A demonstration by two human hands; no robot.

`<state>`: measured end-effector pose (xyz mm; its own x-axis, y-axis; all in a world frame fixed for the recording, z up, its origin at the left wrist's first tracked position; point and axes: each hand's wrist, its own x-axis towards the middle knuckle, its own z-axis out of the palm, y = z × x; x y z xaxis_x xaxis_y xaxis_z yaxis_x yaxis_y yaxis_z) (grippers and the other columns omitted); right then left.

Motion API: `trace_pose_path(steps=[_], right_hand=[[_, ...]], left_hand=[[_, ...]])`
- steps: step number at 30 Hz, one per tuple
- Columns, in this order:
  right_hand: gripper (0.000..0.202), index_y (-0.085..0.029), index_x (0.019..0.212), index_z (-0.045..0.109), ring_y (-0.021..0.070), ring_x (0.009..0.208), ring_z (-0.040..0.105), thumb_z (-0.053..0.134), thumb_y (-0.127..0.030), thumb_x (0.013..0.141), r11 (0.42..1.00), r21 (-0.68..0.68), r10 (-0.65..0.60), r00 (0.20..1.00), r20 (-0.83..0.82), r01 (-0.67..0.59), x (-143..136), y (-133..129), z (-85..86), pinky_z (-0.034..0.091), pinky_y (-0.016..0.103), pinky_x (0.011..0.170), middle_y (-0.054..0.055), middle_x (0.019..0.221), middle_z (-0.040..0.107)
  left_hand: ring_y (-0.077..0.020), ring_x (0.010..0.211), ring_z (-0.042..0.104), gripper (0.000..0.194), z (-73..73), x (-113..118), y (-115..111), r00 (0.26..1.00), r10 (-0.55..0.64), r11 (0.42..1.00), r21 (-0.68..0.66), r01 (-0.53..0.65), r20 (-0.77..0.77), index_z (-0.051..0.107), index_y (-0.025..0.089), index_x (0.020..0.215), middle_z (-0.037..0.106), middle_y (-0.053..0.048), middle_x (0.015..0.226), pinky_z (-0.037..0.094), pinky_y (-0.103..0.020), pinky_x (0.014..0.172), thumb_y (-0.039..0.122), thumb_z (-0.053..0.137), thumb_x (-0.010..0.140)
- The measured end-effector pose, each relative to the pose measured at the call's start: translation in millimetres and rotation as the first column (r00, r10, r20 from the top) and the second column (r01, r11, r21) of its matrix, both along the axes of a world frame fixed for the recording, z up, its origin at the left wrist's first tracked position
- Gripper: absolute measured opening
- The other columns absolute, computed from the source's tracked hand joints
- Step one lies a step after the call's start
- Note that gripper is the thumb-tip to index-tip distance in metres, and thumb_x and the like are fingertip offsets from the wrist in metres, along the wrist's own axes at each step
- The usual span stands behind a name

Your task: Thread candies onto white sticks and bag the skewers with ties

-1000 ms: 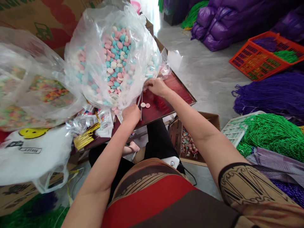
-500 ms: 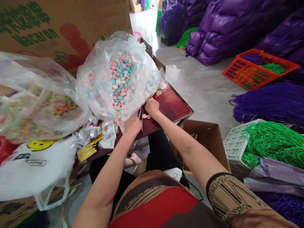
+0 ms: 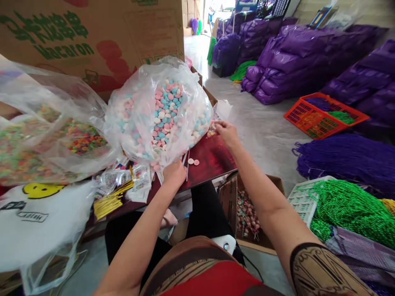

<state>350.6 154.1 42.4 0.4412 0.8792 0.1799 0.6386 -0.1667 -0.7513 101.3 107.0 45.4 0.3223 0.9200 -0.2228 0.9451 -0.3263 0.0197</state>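
Note:
My left hand point(image 3: 175, 173) rests closed at the front edge of the dark red table point(image 3: 212, 158), its fingers curled out of sight at the foot of a big clear bag point(image 3: 135, 144) of pink, blue and white candies. What it holds, if anything, is hidden. Thin white sticks point(image 3: 187, 167) lie beside it, with two round candies point(image 3: 193, 162), one white and one pink, to their right. My right hand point(image 3: 227, 133) reaches to the table's far right, fingertips pinched on a small clear packet point(image 3: 211, 130) of coloured candies beside the big bag.
At left are a bag of colourful ring candies point(image 3: 83, 142), gold twist ties point(image 3: 112, 200) and printed wrappers point(image 3: 140, 183). A cardboard box point(image 3: 268, 242) of wrapped lollipops stands below the table's right side. Green bead strands point(image 3: 352, 205) fill a white basket further right.
My right hand has moved from beside the round candies up and right to the small packet. My left hand stays by the sticks. The view has tilted up, showing lollipops in the lower box.

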Motion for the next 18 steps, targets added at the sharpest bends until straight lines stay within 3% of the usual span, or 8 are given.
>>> trace_pose_path(steps=[4,7,9,13,18], right_hand=[[0.038,-0.012,0.117,0.069,0.0191,0.094,0.071,0.043,-0.027,0.094,0.954,0.179,-0.207,0.959,-0.192,0.241,47,40,15.2,0.056,0.032,0.082,0.012,0.108,0.076],[0.028,-0.014,0.106,0.069,0.0203,0.109,0.069,0.048,-0.025,0.092,0.932,0.156,-0.288,0.931,-0.225,0.326,66,63,15.3,0.052,0.033,0.097,0.013,0.112,0.076],[0.023,-0.015,0.102,0.067,0.0201,0.107,0.07,0.049,-0.024,0.092,0.947,0.091,-0.278,0.925,-0.259,0.31,67,72,10.5,0.052,0.033,0.097,0.013,0.108,0.076],[0.015,-0.016,0.099,0.063,0.0155,0.079,0.072,0.049,-0.021,0.096,0.974,0.044,-0.194,0.918,-0.347,0.222,53,76,2.3,0.057,0.03,0.082,0.008,0.09,0.076],[0.011,-0.017,0.094,0.062,0.0132,0.063,0.068,0.054,-0.022,0.1,0.989,0.01,-0.126,0.885,-0.449,0.146,46,58,13.0,0.059,0.03,0.071,0.006,0.08,0.074]], left_hand=[[-0.0326,0.102,0.077,0.036,-0.4,-1,0,1.0,-0.006,1.0,-0.003,0.007,0.017,0.066,0.012,0.114,0.078,-0.022,0.108,0.058,-0.038,0.082,0.026,0.037,0.098],[-0.0318,0.102,0.077,0.036,-0.7,-1,1,1.0,0.0,1.0,-0.019,0.0,0.014,0.066,0.012,0.115,0.078,-0.021,0.107,0.057,-0.037,0.081,0.026,0.037,0.099],[-0.031,0.101,0.078,0.035,-1.5,-2,1,1.0,0.008,1.0,-0.025,-0.007,0.01,0.065,0.013,0.115,0.079,-0.021,0.106,0.057,-0.036,0.081,0.027,0.038,0.099],[-0.0313,0.1,0.078,0.035,-5.0,-3,0,1.0,-0.01,1.0,-0.017,0.011,0.02,0.066,0.013,0.113,0.079,-0.02,0.102,0.056,-0.035,0.079,0.026,0.037,0.099],[-0.0308,0.099,0.078,0.034,-4.7,-2,2,0.999,-0.003,1.0,-0.019,0.004,0.032,0.066,0.012,0.116,0.078,-0.019,0.104,0.056,-0.035,0.079,0.025,0.038,0.099]])
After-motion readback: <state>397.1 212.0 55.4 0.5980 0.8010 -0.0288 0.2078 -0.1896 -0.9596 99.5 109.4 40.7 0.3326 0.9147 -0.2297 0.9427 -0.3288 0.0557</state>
